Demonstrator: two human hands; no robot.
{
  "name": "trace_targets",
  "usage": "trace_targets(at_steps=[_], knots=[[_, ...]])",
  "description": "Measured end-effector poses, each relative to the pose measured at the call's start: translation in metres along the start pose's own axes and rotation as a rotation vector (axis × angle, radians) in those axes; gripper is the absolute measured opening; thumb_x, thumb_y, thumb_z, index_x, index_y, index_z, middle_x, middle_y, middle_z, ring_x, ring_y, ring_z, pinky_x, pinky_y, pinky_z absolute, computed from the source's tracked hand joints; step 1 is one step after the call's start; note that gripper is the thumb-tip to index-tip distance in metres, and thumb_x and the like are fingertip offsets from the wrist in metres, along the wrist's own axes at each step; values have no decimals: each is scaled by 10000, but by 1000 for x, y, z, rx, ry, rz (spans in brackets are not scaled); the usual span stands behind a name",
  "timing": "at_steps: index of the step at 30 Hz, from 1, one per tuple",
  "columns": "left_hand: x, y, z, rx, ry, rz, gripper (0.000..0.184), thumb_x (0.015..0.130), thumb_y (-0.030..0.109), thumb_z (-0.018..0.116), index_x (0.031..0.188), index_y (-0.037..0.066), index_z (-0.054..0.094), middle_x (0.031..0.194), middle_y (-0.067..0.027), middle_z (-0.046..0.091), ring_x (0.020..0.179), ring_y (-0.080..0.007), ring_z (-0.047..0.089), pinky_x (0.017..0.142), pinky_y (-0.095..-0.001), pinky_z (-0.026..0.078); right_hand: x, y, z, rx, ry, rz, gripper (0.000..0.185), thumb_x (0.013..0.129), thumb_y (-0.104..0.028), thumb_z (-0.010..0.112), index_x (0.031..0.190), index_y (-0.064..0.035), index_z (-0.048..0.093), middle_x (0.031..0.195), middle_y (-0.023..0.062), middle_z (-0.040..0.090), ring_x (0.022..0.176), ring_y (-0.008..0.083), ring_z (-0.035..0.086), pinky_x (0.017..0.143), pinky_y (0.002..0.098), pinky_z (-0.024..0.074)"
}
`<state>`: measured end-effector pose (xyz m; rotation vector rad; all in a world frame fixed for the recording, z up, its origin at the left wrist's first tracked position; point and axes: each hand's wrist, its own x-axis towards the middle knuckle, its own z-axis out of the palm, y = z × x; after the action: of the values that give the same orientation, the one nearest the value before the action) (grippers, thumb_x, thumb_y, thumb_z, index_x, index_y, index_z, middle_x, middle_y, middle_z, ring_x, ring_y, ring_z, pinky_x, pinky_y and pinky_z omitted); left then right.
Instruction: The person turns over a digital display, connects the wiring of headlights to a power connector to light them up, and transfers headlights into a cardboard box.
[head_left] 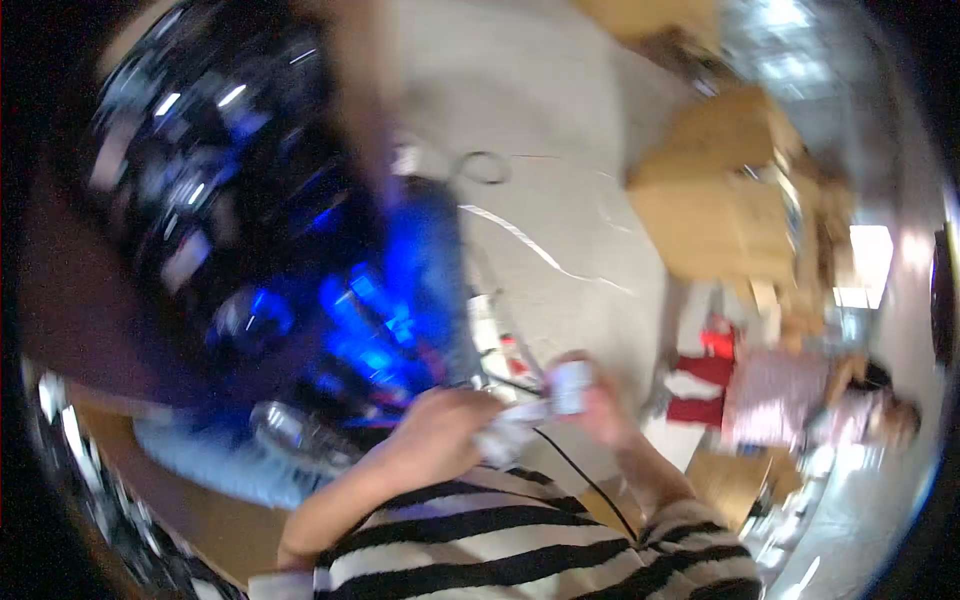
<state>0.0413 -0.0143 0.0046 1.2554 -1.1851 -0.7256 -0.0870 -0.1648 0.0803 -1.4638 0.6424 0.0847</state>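
Observation:
Blur softens everything around the hands. My left hand (pixel 445 430) is closed on a crumpled white piece (pixel 507 437), thin and possibly plastic or paper; its exact kind is not clear. Close beside it, my right hand (pixel 603 408) is closed around a small pale bluish-white object (pixel 571 387), whose kind I cannot make out. The two held things are very near each other or touching. A dark cord (pixel 590 480) runs down from near the hands across my striped shirt (pixel 480 545).
Dark glossy items with blue light (pixel 250 180) fill the left side. Cardboard boxes (pixel 715 200) stand at the right. A white strip (pixel 515 237) and a black loop (pixel 483 167) lie on the grey floor (pixel 510 90). Another person (pixel 780 395) is at the far right.

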Motion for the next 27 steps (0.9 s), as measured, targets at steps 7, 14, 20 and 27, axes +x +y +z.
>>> trace_targets(at_steps=[7,14,20,27], knots=[[-38,52,-55,-41,606,-595,108,713,77,522,706,-30,517,650,-76,507,561,-129,461,508,-235,362,3,11,-30,20,82,126,350,794,-228,429,1075,-33,350,821,21,472,705,69,444,604,182,368],[-109,-13,-134,863,567,-370,231,821,223,398,913,27,478,655,-12,421,601,-111,432,504,-210,358,21,29,-8,-230,60,-97,341,780,-171,485,1044,-8,345,892,103,502,779,141,505,644,279,416],[-42,95,-128,363,803,-178,209,773,223,509,801,18,534,747,-108,529,646,-229,514,583,-316,430,31,21,9,-649,-6,-291,331,702,-161,511,1000,-51,420,894,148,492,776,286,517,648,334,417],[-44,65,-117,422,564,-370,208,774,225,505,800,20,532,728,-93,517,625,-206,494,561,-299,409,37,10,26,-733,-20,-260,338,696,-163,489,994,-33,396,882,159,481,800,318,495,647,385,395]])
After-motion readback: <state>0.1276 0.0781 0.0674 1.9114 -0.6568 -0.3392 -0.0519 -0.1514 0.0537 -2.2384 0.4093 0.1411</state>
